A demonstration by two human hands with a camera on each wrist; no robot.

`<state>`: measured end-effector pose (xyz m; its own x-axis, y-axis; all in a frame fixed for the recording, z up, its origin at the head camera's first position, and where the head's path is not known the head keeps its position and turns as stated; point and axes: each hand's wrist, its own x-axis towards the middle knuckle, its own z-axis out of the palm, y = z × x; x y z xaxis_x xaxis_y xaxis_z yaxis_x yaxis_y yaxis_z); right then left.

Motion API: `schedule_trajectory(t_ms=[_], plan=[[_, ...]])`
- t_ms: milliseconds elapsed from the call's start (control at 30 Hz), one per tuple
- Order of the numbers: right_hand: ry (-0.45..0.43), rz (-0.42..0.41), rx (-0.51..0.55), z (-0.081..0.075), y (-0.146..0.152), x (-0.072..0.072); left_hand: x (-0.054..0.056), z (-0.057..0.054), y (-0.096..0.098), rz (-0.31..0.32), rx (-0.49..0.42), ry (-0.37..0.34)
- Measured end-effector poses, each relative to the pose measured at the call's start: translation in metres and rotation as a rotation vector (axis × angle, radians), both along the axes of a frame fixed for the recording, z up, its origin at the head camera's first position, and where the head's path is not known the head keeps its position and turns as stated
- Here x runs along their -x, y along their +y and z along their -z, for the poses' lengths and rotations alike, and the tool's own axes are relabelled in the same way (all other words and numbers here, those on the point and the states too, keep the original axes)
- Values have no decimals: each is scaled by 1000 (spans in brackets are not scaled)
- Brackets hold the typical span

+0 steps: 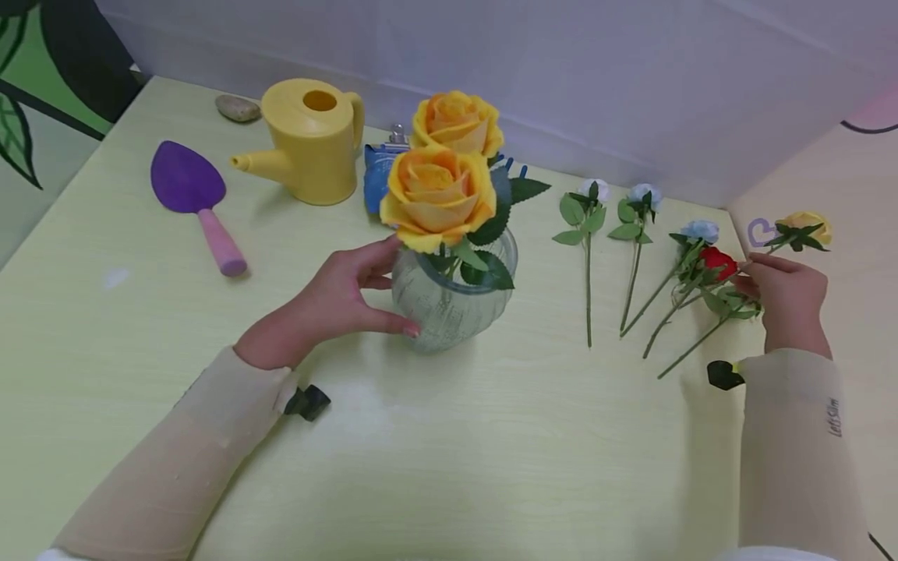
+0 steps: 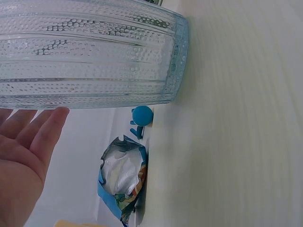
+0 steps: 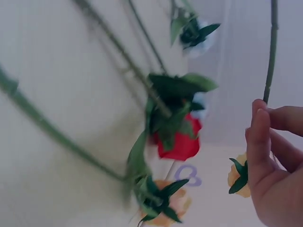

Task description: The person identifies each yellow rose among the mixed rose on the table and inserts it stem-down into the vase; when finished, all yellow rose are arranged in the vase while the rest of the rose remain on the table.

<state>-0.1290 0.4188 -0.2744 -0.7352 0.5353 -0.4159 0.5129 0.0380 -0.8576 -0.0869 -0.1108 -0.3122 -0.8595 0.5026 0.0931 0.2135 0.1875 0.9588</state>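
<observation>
A ribbed glass vase (image 1: 449, 312) holds two large yellow roses (image 1: 440, 195) with dark green leaves. My left hand (image 1: 344, 292) holds its left side, thumb at the front and fingers farther back. In the left wrist view, the fingertips (image 2: 59, 116) lie right along the glass wall. Over at the right table edge, my right hand (image 1: 789, 292) pinches the green stem (image 3: 271, 66) of a yellow rose (image 1: 807, 230). Just left of this hand lie a red rose (image 1: 719, 263) and a pale blue rose (image 1: 700, 231). A peach rose (image 3: 165, 203) shows below the red one in the right wrist view.
Two more pale flowers (image 1: 588, 226) lie left of the red rose. Behind the vase sits a blue foil packet (image 2: 123, 175). A yellow watering can (image 1: 316, 156), a stone (image 1: 237, 109) and a purple trowel with pink handle (image 1: 188, 178) occupy the left side.
</observation>
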Motion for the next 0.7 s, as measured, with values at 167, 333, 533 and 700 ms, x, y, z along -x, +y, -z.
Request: schedule_trajectory(t_ms=[167, 333, 533, 700], plan=[[218, 48, 187, -14, -22, 3, -1, 0, -1, -5, -27, -1], [443, 56, 313, -34, -57, 4, -3, 2, 1, 1, -53, 21], [669, -1, 369, -64, -119, 5, -5, -1, -1, -17, -45, 20], [807, -62, 446, -89, -163, 1, -4, 1, -1, -13, -47, 24]])
